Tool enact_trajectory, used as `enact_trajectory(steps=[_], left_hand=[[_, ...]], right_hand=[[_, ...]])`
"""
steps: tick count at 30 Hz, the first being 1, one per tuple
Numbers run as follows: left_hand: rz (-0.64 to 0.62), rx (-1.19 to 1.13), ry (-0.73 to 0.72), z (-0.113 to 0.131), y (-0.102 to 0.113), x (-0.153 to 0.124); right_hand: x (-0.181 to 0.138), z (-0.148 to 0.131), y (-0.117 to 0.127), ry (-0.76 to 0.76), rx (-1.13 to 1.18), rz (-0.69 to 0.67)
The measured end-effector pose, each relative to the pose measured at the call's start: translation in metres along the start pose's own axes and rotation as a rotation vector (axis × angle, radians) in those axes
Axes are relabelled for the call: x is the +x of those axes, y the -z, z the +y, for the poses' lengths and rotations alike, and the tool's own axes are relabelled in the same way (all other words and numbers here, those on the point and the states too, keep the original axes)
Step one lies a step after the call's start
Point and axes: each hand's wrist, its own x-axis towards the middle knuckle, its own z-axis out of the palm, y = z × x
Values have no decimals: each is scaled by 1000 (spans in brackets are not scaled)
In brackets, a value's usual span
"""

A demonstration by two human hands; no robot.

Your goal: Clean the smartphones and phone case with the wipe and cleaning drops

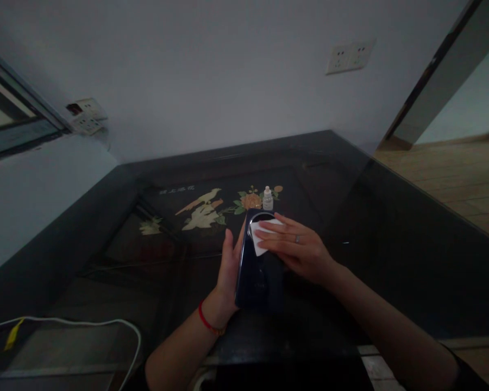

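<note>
My left hand [227,271] grips a dark blue phone [257,277] by its left edge, back side up, above the dark table [391,244]. With its fingers flat, my right hand [295,247] presses a small white wipe [264,234] against the phone's upper end, near the round camera ring. A ring shows on one finger of that hand. A red string circles my left wrist. Just beyond the phone stands a small clear dropper bottle [268,199] with a white cap, upright on the table.
The dark glass-topped table has a bird and flower inlay [212,209] and fills a room corner. A white cable [106,325] with a yellow tag lies at the lower left. Wall sockets [349,56] sit above; wooden floor [456,174] extends on the right.
</note>
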Motion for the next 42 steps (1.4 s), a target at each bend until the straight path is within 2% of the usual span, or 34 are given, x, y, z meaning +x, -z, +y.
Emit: enact_trajectory(steps=[3, 7, 9, 11, 14, 16, 18, 20, 22, 24, 27, 30, 34, 39, 41, 42], left_hand=[[9, -20, 30, 4, 3, 3], [-94, -55, 90, 3, 1, 1], [-99, -45, 91, 0, 1, 1], [-37, -42, 82, 0, 1, 3], [76, -72, 74, 4, 2, 8], [115, -93, 57, 9, 4, 12], [116, -96, 34, 12, 4, 13], [97, -84, 19, 14, 5, 13], [76, -68, -8, 13, 4, 11], [76, -55, -37, 10, 2, 9], [93, -35, -55, 3, 0, 4], [69, -16, -39, -1, -2, 2], [17, 0, -45, 0, 0, 3], [-49, -35, -143, 10, 1, 6], [-43, -15, -153, 15, 2, 6], [-34, 2, -146, 16, 3, 7]], right_hand=[[-1, 6, 3, 10, -27, -51], [1, 6, 5, -163, -116, 99], [1, 4, 2, -172, -118, 133], [2, 1, -3, -121, -88, 99], [2, -5, -8, -56, 31, -44], [2, -10, -8, -78, 162, -104], [2, -15, -5, -209, 243, -27], [1, -20, -1, -398, 209, 188], [0, -22, 0, -492, 110, 370], [-1, -22, -1, -405, 36, 377], [-2, -21, -9, -126, -39, 207], [-4, -21, -21, 31, -94, 97], [-4, -28, -33, 111, -49, 14], [0, -39, -30, 139, 284, -193], [0, -41, -24, 76, 393, -163], [0, -41, -21, 26, 403, -97]])
